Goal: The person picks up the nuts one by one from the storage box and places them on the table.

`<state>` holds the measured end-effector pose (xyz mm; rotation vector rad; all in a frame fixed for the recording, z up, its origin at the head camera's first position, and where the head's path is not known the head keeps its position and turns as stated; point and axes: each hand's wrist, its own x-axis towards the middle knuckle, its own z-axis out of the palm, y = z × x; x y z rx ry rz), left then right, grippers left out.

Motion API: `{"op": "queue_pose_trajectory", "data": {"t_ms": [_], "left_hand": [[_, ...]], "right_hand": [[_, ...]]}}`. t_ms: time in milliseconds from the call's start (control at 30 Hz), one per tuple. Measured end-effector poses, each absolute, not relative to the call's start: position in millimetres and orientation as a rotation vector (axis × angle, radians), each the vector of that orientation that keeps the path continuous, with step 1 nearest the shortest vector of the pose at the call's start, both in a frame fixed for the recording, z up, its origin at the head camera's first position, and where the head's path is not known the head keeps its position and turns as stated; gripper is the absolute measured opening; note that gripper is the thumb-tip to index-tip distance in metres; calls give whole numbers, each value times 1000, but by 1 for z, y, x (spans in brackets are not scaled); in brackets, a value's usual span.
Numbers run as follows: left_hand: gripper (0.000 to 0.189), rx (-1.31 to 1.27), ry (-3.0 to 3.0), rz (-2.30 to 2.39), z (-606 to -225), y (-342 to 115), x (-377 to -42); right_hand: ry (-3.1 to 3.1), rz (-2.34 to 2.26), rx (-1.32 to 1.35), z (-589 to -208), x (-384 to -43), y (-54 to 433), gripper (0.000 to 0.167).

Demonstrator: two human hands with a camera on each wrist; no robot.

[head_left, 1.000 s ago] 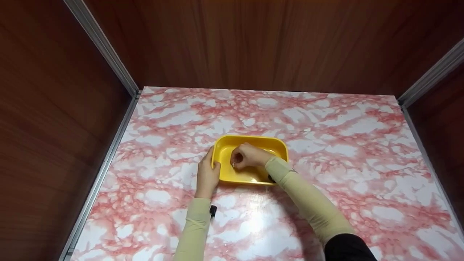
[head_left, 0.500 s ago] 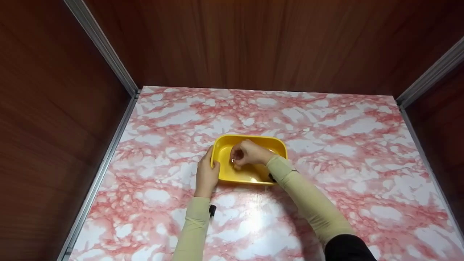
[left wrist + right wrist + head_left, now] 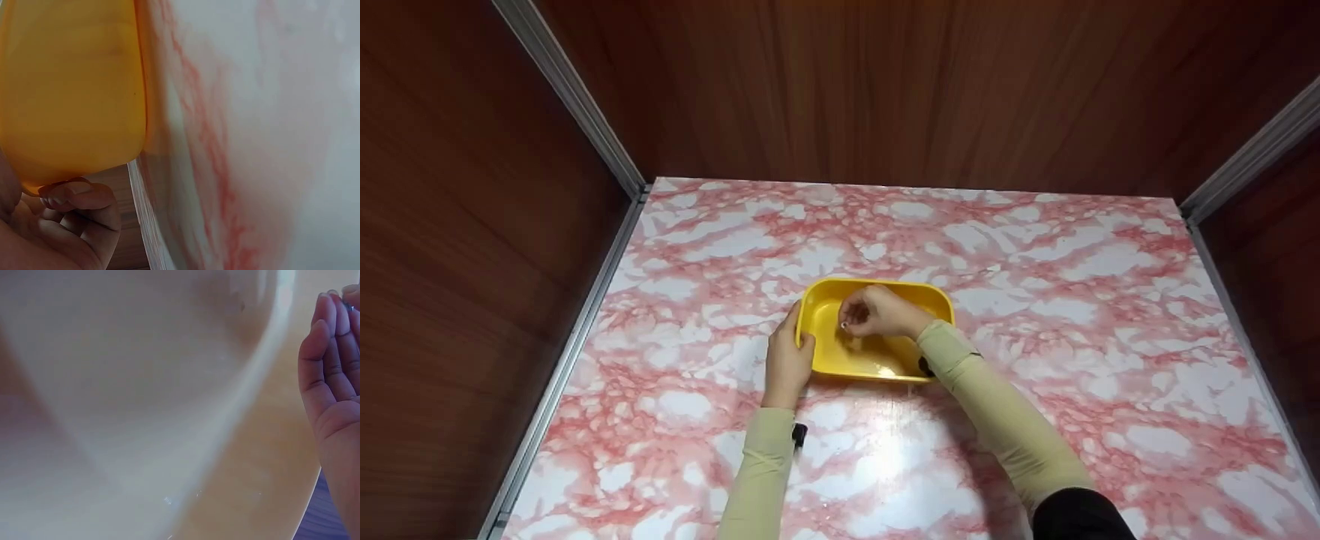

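Observation:
A yellow plastic tub, roughly rectangular with rounded corners, stands on the table in the head view. My left hand grips its left wall, thumb over the rim. In the left wrist view that hand's curled fingers are at the tub's edge. Over the inside of the tub, my right hand pinches a tiny shiny piece between thumb and fingertips. The right wrist view shows the same glinting piece at the fingertips; its kind cannot be told.
Red-and-white marbled table top surrounds the tub. Dark wooden panels rise at the back and both sides, with a metal rail along the left corner. Small glints show on the tub's inner surface in the right wrist view.
My right hand has shifted slightly away from me above the tub's floor, still pinching the tiny shiny piece. The left hand and tub have barely moved.

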<state>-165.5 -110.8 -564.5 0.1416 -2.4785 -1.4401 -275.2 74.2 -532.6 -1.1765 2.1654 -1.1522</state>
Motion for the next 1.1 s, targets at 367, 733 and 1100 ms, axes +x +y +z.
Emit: {"op": "queue_pose_trajectory", "data": {"t_ms": [367,733,1100], "left_hand": [[55,150,-2474,-1424,-565,-111,-166],[55,138,-2474,-1415,-566,-111,-166],[55,170,-2498,-1442,-565,-111,-165]], "right_hand": [[2130,-1263,-1158,-521,-273,82,11],[2049,-1389,-1174,-487,-259,87,12],[1990,-1426,-1126,-475,-260,95,11]]}}
